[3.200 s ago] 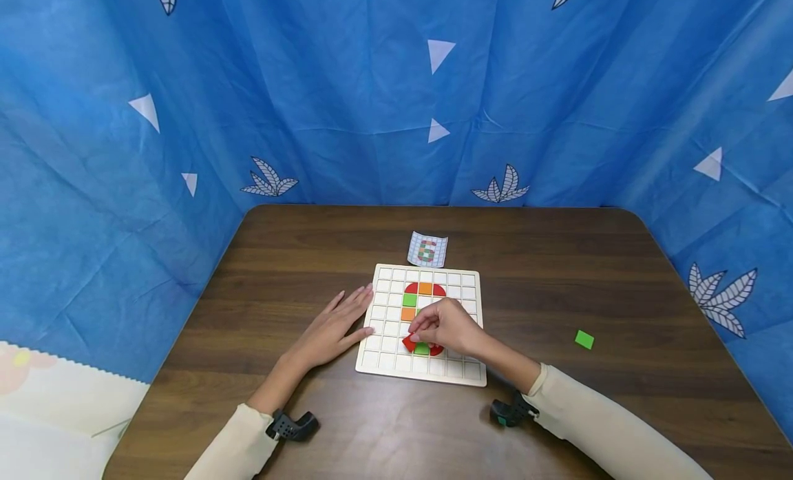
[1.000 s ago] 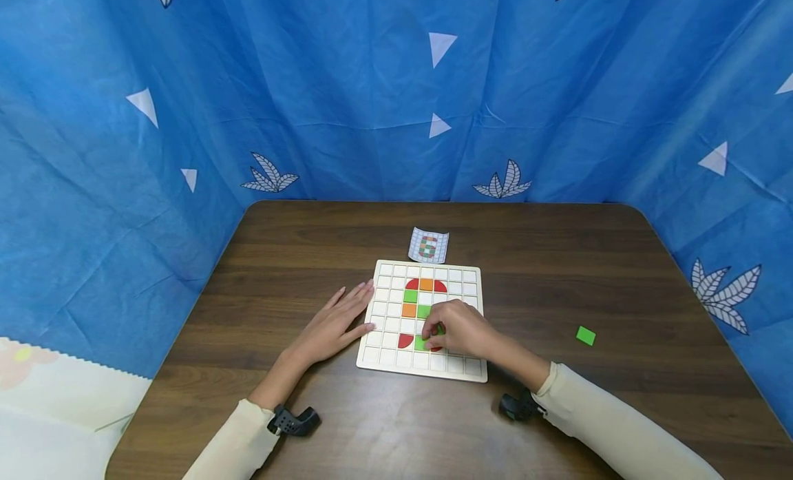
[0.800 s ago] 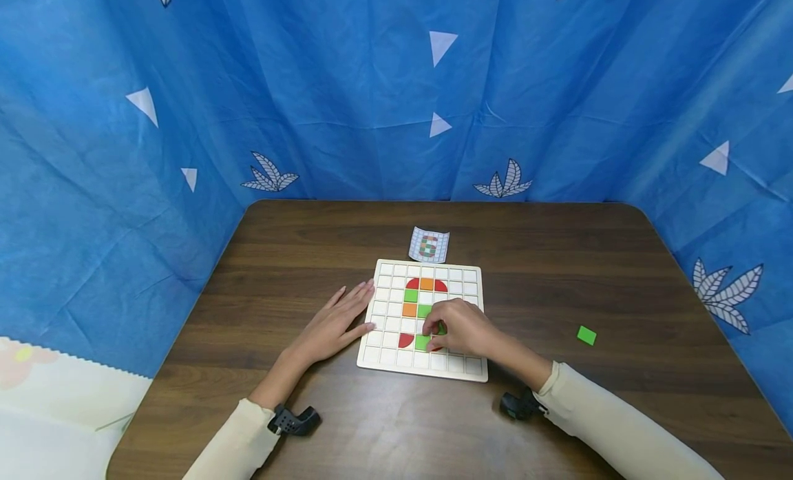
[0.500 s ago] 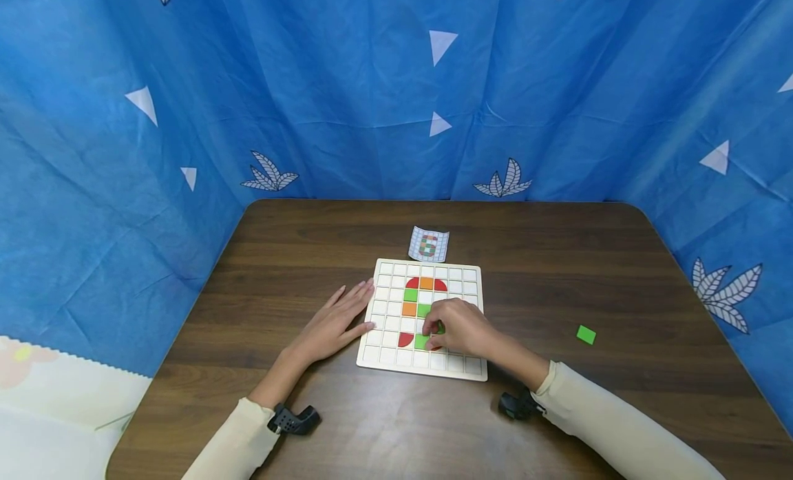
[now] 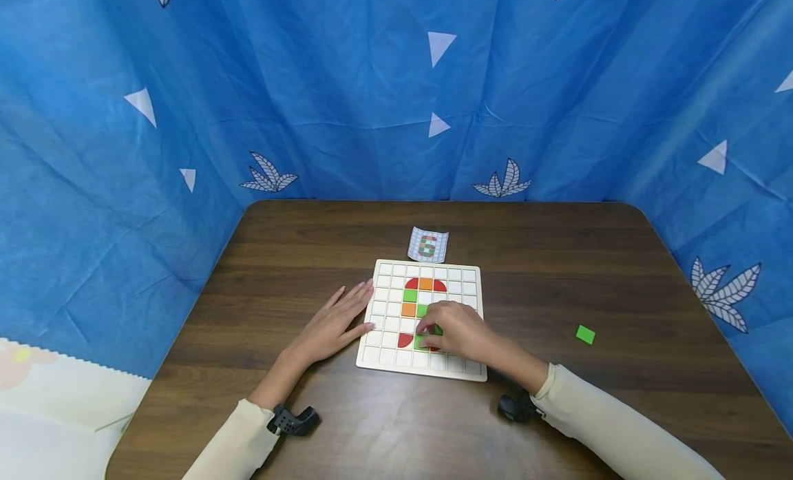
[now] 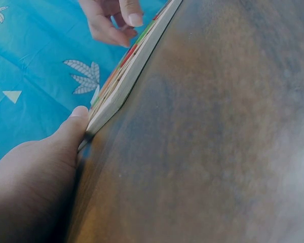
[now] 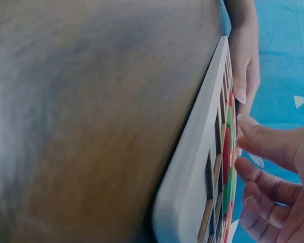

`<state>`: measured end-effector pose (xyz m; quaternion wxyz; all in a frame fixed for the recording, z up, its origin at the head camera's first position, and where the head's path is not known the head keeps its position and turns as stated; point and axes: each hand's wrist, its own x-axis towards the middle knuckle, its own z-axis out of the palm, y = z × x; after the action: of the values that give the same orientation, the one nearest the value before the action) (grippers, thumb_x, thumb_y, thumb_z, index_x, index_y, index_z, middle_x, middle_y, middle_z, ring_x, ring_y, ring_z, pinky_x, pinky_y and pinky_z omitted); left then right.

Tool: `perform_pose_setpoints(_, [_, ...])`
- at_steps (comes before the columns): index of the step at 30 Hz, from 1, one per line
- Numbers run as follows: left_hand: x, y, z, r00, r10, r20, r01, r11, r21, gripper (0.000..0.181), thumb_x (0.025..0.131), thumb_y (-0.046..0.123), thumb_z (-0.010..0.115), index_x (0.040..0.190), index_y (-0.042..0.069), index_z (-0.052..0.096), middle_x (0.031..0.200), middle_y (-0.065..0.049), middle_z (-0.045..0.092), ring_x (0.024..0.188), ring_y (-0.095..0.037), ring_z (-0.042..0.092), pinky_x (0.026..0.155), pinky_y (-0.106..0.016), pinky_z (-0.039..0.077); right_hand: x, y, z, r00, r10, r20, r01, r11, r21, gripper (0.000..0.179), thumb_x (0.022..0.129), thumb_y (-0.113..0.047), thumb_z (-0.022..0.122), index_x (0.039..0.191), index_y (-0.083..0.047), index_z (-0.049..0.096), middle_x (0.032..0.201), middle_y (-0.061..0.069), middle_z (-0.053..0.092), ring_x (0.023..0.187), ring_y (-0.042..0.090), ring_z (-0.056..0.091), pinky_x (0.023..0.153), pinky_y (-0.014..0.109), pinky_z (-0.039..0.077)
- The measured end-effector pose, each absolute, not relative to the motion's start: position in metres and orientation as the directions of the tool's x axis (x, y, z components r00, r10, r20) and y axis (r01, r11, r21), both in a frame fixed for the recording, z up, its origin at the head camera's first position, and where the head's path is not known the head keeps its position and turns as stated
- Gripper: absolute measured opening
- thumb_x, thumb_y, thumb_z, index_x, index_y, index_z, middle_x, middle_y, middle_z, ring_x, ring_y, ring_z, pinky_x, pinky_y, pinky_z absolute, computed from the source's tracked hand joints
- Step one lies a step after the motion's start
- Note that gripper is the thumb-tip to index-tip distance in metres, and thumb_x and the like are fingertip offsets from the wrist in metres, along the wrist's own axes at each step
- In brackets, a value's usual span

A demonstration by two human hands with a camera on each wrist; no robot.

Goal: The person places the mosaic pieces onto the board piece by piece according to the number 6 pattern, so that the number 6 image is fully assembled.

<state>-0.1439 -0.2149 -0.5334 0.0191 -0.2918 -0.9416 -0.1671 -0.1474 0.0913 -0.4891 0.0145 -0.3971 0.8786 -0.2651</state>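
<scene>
A pale board (image 5: 387, 357) marked into square cells lies at mid-table, with red, orange and green tiles set in it. My left hand (image 5: 334, 328) lies flat, fingertips and thumb at the board's left edge; its thumb (image 6: 73, 126) shows there in the left wrist view. Bent over the lower tiles is my right hand (image 5: 455, 325), hiding some of them. In the right wrist view its thumb (image 7: 268, 139) and fingers stand apart with nothing between them, close by the tiles. A red quarter-round tile (image 5: 405, 340) sits beside a green square tile (image 5: 418, 343).
A small card (image 5: 427, 245) with a coloured grid pattern lies just beyond the board. One loose green tile (image 5: 585, 334) is on the wooden table (image 5: 533, 259) to the right. Blue curtain (image 5: 347, 87) hangs behind the table's far edge.
The red quarter-round tile, held by my right hand 3.2 s ago, now sits in the board's lower row. My right hand has shifted right since then, and slightly back left just now.
</scene>
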Motion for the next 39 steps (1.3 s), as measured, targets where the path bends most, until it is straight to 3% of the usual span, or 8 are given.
perform_pose_setpoints(6, [-0.143,-0.215,-0.533,-0.827,0.544,0.141,0.559,0.773,0.300,0.075,0.105,0.051,0.048,0.163,0.011,0.021,0.169,-0.003,0.018,0.155,-0.021,0.017,0.125,-0.051,0.010,-0.147,0.084,-0.489,-0.634,-0.743,0.215,-0.735,0.491,-0.469,0.014,0.081,-0.021,0.088,0.093,-0.017,0.083,0.084,-0.008,0.069,0.076,0.010,0.060,0.061,0.023,0.046])
perform_pose_setpoints(14, [-0.143,-0.215,-0.533,-0.831,0.541,0.133,0.553,0.776,0.303,0.075,0.105,0.051,0.047,0.163,0.010,0.021,0.169,-0.003,0.018,0.155,-0.020,0.017,0.125,-0.051,0.010,-0.148,0.075,-0.488,-0.603,-0.774,0.193,-0.761,0.485,-0.432,0.018,0.082,-0.027,0.087,0.097,-0.019,0.083,0.092,-0.009,0.072,0.088,0.010,0.064,0.071,0.027,0.052])
perform_pose_setpoints(19, [-0.142,-0.215,-0.531,-0.833,0.539,0.128,0.549,0.775,0.312,0.075,0.105,0.050,0.048,0.163,0.010,0.021,0.169,-0.003,0.017,0.155,-0.021,0.017,0.125,-0.052,0.010,-0.150,0.072,-0.489,-0.579,-0.796,0.179,-0.774,0.467,-0.428,0.017,0.083,-0.026,0.087,0.098,-0.019,0.083,0.090,-0.010,0.071,0.085,0.009,0.063,0.070,0.026,0.051])
perform_pose_setpoints(39, [-0.144,-0.216,-0.533,-0.820,0.552,0.154,0.571,0.769,0.288,0.075,0.105,0.051,0.048,0.162,0.009,0.023,0.169,-0.004,0.019,0.155,-0.023,0.019,0.124,-0.053,0.013,-0.154,0.065,-0.484,-0.554,-0.822,0.132,-0.784,0.462,-0.414,0.014,0.082,-0.022,0.087,0.095,-0.020,0.082,0.084,-0.010,0.065,0.077,0.008,0.057,0.066,0.024,0.048])
